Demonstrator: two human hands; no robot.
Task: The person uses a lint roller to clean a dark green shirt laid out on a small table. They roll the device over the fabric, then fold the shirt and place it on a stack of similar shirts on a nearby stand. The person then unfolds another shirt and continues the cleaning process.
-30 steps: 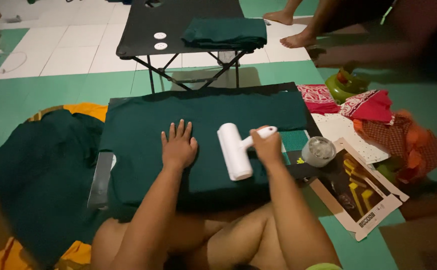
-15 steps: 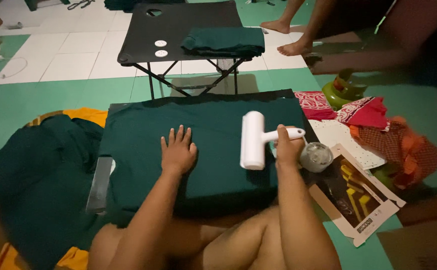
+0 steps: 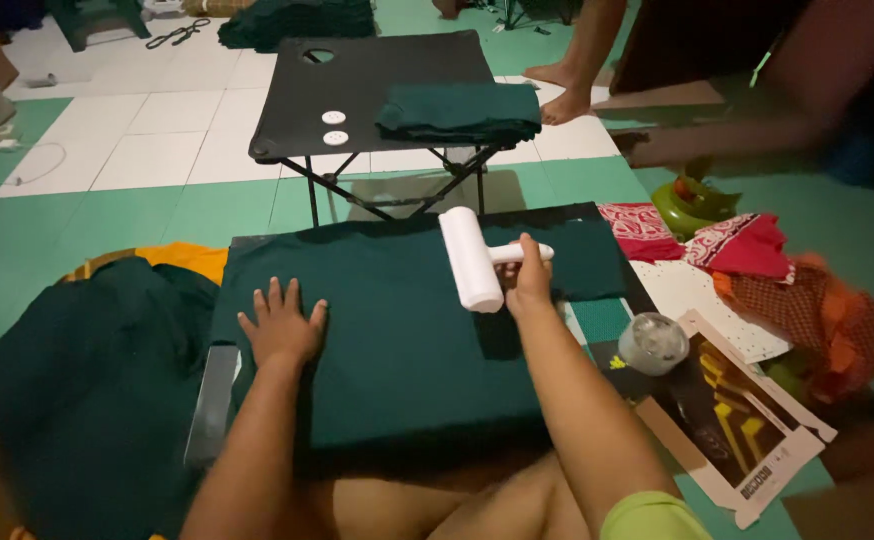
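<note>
Gripping the white lint roller [image 3: 472,258], its barrel lengthwise away, right hand [image 3: 529,285]; left hand [image 3: 282,325] flat.

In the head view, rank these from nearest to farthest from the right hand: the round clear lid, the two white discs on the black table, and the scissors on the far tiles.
From the right hand:
1. Round clear lid, just to its right on the floor.
2. White discs, ahead on the black table.
3. Scissors, far left on the white tiles.

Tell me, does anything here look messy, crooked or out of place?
Mostly tidy: the flat dark green cloth lies smooth under the left hand, the right hand holding a white lint roller. Only the heap of red and orange fabrics looks crumpled.
</note>
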